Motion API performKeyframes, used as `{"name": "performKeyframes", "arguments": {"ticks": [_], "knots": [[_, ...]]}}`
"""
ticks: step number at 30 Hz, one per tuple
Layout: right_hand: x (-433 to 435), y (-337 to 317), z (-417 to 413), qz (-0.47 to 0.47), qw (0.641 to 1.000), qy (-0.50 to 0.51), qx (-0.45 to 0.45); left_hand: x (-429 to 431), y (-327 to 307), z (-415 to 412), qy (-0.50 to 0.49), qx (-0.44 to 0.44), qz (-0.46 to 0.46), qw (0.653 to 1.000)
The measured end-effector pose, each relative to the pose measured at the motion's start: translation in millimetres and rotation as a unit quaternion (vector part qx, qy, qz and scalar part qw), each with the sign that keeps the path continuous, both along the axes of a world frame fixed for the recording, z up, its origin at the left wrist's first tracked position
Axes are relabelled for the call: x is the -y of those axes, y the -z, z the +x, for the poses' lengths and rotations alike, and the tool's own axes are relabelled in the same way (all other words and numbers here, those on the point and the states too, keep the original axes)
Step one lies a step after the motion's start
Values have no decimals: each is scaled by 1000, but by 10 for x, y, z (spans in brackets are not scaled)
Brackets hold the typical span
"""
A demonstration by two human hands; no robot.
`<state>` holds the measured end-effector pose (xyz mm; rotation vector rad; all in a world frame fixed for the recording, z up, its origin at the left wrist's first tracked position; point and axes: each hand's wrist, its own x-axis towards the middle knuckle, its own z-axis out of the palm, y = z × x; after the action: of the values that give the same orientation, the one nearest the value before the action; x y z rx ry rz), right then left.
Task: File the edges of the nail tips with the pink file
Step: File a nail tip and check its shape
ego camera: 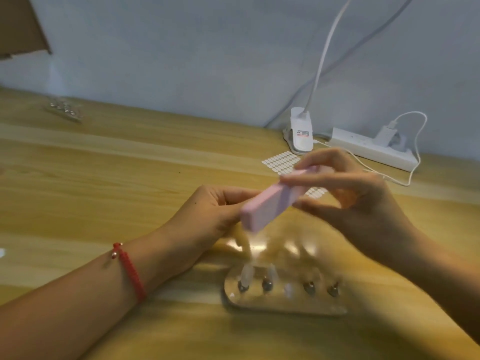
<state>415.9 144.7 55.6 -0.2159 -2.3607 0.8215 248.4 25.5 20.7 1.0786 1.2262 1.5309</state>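
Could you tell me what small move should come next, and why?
Probably a light stroke of the pink file past the left hand: the right hand pinches the file's far end, its near end overlaps the curled left fingers, and what they hold is hidden.

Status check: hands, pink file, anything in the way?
Copy: right hand pinches pink file, tilted, low end at left hand. That hand curled behind file, its hold hidden. Clear nail tip stand on table below, blurred; nothing in the way.
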Motion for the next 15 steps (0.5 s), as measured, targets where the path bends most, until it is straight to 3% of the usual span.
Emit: {"name": "performKeyframes", "arguments": {"ticks": [3,7,10,15], "knots": [[51,-15,-8,36,998,-44,41,7,-15,10,3,-14,-16,1000],[-55,-58,33,-39,998,0,45,23,-4,32,15,-55,0,998],[5,-30,76,16,998,-28,62,12,8,44,12,-81,-5,997],[-304,-36,221,-70,991,57,98,10,22,37,5,-87,10,996]]}}
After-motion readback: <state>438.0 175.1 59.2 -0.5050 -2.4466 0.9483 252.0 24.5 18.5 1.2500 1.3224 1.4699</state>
